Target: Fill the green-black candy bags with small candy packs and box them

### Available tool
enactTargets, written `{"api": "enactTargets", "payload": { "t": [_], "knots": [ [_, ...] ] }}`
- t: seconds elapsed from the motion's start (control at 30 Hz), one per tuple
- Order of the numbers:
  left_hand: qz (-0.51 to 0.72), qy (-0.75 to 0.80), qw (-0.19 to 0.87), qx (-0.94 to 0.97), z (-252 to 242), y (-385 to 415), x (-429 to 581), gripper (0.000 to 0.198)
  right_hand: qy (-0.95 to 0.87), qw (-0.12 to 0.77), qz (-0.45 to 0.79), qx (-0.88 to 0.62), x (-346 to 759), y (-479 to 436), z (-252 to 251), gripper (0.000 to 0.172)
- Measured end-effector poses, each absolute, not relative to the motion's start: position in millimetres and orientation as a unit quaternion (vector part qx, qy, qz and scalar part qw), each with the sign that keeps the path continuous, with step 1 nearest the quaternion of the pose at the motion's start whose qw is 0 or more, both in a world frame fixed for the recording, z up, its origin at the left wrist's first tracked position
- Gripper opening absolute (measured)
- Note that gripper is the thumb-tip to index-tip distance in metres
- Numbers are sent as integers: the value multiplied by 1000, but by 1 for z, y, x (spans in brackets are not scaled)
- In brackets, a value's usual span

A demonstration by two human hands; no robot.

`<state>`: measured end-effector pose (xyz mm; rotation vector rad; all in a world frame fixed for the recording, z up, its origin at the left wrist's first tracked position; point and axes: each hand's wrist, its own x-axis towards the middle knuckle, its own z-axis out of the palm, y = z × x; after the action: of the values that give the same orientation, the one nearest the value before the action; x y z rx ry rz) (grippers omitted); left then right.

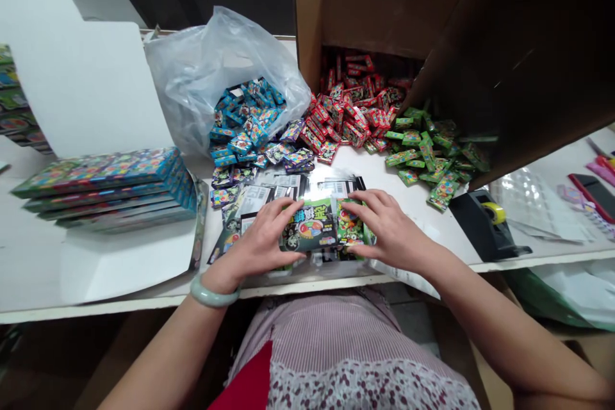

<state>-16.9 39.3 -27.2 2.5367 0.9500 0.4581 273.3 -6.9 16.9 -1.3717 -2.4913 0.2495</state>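
My left hand and my right hand both grip a small stack of colourful packets at the table's front edge, over a clear sleeve with printed cards. The left fingers curl round the stack's left end, the right fingers press on its right end. A pale green bangle sits on my left wrist. Beyond the hands lie heaps of small packets: blue ones spilling from a clear plastic bag, red ones in a tipped cardboard box, green ones to the right.
A stack of flat printed boxes rests on white card at the left. A black tape dispenser stands at the right, with clear blister sheets and a dark phone-like object beyond. The big cardboard box fills the back.
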Motion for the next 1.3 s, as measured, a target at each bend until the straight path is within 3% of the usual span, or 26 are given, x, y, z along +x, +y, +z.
{"api": "enactTargets", "payload": {
  "t": [0.3, 0.53, 0.73, 0.9, 1.0, 1.13, 1.3],
  "knots": [
    [163, 311, 184, 918, -31, 31, -14, 96, -894, 122, 128, -411, 274, -10, 23, 60],
    [178, 345, 150, 909, -33, 30, -15, 96, -852, 220, 198, -432, 263, 4, 7, 85],
    [211, 376, 144, 891, -40, 30, -17, 96, -781, 279, 190, -525, 232, -2, -1, 33],
    [217, 407, 154, 874, -41, 37, -30, 95, -737, 320, 224, -551, 243, 61, -20, 25],
    [232, 429, 151, 860, -39, 41, -42, 92, -755, 221, 136, -603, 255, 130, -38, 25],
    [234, 439, 157, 853, -40, 40, -51, 92, -769, 163, 106, -609, 255, 191, -59, 27],
    [231, 460, 157, 843, -40, 42, -58, 89, -779, 122, 100, -607, 253, 200, -75, 26]
  ]
}}
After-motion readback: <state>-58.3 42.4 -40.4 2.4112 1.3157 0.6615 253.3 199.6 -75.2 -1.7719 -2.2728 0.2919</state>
